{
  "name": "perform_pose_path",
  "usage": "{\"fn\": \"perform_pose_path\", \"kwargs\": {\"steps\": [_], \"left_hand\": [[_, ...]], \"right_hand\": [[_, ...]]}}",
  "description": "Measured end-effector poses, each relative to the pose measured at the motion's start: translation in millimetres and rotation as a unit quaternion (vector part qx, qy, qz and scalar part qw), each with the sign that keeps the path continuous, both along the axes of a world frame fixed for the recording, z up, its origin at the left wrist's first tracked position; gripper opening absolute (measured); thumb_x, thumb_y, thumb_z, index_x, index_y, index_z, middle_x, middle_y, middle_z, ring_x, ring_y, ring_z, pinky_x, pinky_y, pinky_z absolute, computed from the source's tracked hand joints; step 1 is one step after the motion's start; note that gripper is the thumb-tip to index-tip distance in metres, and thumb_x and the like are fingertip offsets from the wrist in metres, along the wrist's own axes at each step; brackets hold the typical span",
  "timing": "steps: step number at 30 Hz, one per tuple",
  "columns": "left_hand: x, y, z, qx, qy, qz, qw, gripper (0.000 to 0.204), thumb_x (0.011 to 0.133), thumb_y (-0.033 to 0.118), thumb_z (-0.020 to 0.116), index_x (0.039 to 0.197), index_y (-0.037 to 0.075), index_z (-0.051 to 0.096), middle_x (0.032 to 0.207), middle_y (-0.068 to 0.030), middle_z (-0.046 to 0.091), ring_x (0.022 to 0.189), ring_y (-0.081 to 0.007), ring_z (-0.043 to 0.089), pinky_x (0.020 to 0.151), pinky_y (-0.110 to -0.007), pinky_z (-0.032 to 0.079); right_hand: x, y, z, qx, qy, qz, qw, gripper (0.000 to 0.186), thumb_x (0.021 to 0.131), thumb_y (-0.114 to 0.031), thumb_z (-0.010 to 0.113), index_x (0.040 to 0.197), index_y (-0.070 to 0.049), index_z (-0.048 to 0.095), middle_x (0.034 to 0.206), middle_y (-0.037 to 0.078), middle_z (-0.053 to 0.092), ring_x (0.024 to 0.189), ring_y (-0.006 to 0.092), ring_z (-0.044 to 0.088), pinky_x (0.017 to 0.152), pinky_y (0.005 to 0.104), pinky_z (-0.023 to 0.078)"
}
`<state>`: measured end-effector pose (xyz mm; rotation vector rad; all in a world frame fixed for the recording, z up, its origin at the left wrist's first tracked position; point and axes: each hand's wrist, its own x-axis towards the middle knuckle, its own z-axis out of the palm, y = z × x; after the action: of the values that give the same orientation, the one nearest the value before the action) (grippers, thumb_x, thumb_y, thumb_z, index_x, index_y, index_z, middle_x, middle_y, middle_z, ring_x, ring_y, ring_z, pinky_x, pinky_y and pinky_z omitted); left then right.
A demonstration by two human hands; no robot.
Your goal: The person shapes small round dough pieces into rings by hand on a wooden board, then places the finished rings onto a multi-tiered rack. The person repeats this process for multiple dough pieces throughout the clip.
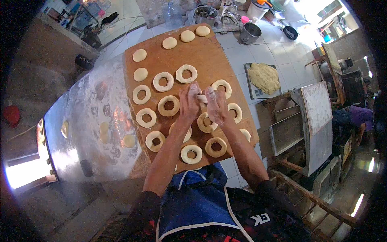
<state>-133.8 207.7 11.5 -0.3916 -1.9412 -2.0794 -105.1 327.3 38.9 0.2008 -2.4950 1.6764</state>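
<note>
Over the middle of a brown wooden board (213,50), my left hand (189,101) and my right hand (217,105) come close together, fingers curled. Between them is a pale dough ring (202,98), mostly hidden by the fingers, and both hands grip it. Flour dusts my fingers. Around the hands lie several shaped dough rings, among them a ring (169,105) beside my left hand and another ring (207,122) just below my right. Flat dough rounds without holes, such as one round (169,43), line the board's far and left edges.
A floury metal table (88,117) adjoins the board on the left, with a dough round (129,140) on it. At the right, a large dough mass (264,78) rests on a tray by the floor tiles. Beyond stand a metal pot (250,33) and, far right, another person (360,117).
</note>
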Motion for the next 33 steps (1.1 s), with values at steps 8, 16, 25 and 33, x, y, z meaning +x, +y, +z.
{"fn": "perform_pose_path", "kwargs": {"steps": [8, 16, 25, 33], "left_hand": [[-15.9, 18.8, 31.7, -0.070, -0.054, -0.025, 0.996, 0.033, 0.096, 0.031, 0.041, 0.071, 0.010, 0.044, 0.062, -0.0063, 0.048, 0.059, -0.0235, 0.051, 0.062, -0.035, 0.045], [-36.1, 28.7, 17.4, -0.173, -0.046, -0.044, 0.983, 0.032, 0.095, 0.031, 0.041, 0.069, 0.013, 0.041, 0.062, -0.0062, 0.051, 0.063, -0.0221, 0.054, 0.064, -0.037, 0.045], [-71.6, 50.5, -0.3, 0.138, -0.241, -0.077, 0.958, 0.033, 0.098, 0.031, 0.039, 0.073, 0.010, 0.042, 0.068, 0.0000, 0.043, 0.064, -0.0122, 0.043, 0.060, -0.029, 0.038], [-160.9, 74.6, -21.0, -0.365, -0.254, 0.051, 0.894, 0.036, 0.096, 0.023, 0.038, 0.092, -0.003, 0.062, 0.088, -0.0276, 0.061, 0.090, -0.0465, 0.058, 0.083, -0.056, 0.045]], "right_hand": [[-10.4, 22.3, -7.9, 0.071, -0.044, -0.017, 0.996, 0.046, 0.101, -0.035, 0.040, 0.082, 0.002, 0.061, 0.077, 0.016, 0.062, 0.076, 0.0236, 0.061, 0.073, 0.0407, 0.048], [-16.7, 25.4, -1.9, -0.072, -0.125, -0.132, 0.981, 0.048, 0.099, -0.042, 0.043, 0.092, 0.002, 0.063, 0.079, 0.013, 0.062, 0.066, 0.0194, 0.054, 0.064, 0.0371, 0.044], [-58.4, 65.6, 6.4, -0.191, -0.137, -0.061, 0.970, 0.052, 0.095, -0.047, 0.051, 0.078, 0.001, 0.063, 0.068, 0.006, 0.058, 0.062, 0.0155, 0.051, 0.057, 0.0365, 0.041], [-105.6, 95.2, -4.0, 0.040, -0.154, -0.126, 0.979, 0.046, 0.075, -0.028, 0.078, 0.103, 0.005, 0.063, 0.084, 0.017, 0.068, 0.077, 0.0258, 0.067, 0.067, 0.0372, 0.053]]}}
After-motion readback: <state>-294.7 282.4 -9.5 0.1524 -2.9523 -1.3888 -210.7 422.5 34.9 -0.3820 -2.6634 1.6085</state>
